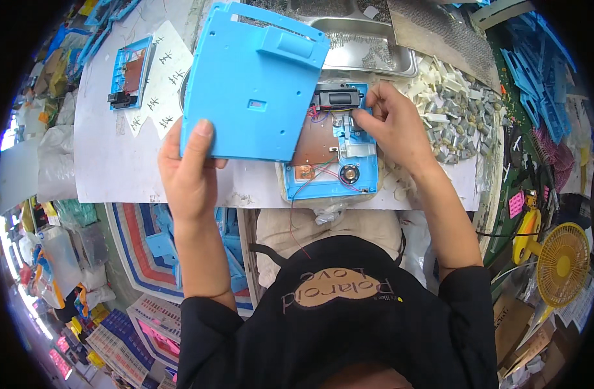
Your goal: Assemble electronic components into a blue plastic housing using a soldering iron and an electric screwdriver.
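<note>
My left hand (188,172) grips a light-blue plastic cover (245,74) by its lower left corner, thumb on top, and holds it raised and tilted. Partly under the cover, a blue plastic housing (329,190) lies open on the table. Inside are a brown circuit board (315,142), a small round speaker (349,174), thin wires and a black block-shaped part (339,98) near the far edge. At the housing's far right corner, beside the black part, my right hand (398,126) is closed with thumb and forefinger together. Whatever lies between those fingertips is hidden.
Another blue housing (141,71) with a board stands at the far left by marked white paper (164,74). Metal trays (368,45) of small metal parts sit at the back. Loose pale and grey pieces (449,107) heap at the right. A yellow fan (562,262) stands lower right.
</note>
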A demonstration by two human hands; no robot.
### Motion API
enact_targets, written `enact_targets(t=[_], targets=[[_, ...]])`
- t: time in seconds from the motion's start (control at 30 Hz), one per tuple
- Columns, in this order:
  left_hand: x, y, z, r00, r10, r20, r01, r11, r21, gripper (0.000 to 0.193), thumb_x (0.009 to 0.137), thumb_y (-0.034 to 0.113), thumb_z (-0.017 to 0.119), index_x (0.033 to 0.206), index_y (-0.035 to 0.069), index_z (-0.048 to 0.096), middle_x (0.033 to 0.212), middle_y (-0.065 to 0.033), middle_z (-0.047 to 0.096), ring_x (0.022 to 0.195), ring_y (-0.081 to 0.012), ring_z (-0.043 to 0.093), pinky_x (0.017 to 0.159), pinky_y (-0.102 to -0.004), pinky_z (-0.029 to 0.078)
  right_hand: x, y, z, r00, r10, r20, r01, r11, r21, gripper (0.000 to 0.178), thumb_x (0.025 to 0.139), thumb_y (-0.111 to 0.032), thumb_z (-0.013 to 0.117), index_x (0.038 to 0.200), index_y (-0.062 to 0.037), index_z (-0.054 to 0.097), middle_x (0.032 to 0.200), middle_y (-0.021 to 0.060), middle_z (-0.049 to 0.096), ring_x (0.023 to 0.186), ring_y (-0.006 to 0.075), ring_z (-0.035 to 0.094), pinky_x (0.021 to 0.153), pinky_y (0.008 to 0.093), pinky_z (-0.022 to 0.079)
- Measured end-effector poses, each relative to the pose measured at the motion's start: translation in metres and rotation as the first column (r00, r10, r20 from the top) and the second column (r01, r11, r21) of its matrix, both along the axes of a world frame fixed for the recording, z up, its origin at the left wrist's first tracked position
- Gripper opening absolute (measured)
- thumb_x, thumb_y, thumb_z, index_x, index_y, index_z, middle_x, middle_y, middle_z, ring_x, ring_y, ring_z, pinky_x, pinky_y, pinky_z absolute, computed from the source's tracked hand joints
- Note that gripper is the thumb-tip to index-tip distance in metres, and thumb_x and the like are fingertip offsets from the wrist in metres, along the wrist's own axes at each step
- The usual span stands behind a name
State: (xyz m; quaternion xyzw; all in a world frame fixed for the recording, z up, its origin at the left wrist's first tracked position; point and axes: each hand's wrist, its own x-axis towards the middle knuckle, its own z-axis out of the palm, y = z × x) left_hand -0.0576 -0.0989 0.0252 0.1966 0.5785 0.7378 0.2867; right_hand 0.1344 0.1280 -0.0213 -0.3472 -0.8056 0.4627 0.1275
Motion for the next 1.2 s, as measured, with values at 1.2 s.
enact_targets(t=[1.2], targets=[[0.059, 0.006, -0.032, 0.741, -0.435, -0.511, 0.135, 0.843, -0.521, 0.079, 0.083, 0.014, 0.078, 0.15, -0.007, 0.041, 0.068, -0.0052, 0.051, 0.057, -0.0168, 0.051, 0.054, -0.0307, 0.043, 0.077, -0.061, 0.017, 0.976, 0.029, -0.215, -0.071, 0.979, -0.193, 0.049, 0.095, -0.007, 0.064, 0.141, -0.0035, 0.049, 0.057, 0.0002, 0.044, 0.052, 0.0093, 0.041, 0.053, 0.0261, 0.034]])
